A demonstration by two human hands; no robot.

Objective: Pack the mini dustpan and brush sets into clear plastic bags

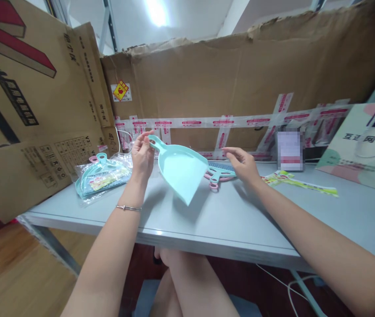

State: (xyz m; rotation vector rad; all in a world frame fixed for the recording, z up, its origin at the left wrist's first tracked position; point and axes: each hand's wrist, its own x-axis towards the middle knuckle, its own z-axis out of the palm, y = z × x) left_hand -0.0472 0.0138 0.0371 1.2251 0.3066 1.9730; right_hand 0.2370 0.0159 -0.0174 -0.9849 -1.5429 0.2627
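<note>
My left hand point(142, 155) is closed on the handle of a pale teal dustpan point(181, 169) and holds it tilted above the grey table point(220, 220), its wide mouth pointing down towards me. My right hand point(242, 164) hovers just right of the pan with fingers stretched out, over a small brush with blue bristles and a pink handle point(218, 175) that lies on the table. I cannot tell whether the fingers touch the brush.
A clear bag with a packed teal dustpan set point(103, 176) lies at the left. Green and white paper labels point(298, 181) lie at the right, near a printed box point(362, 145). Taped cardboard walls point(227, 88) enclose the back and left.
</note>
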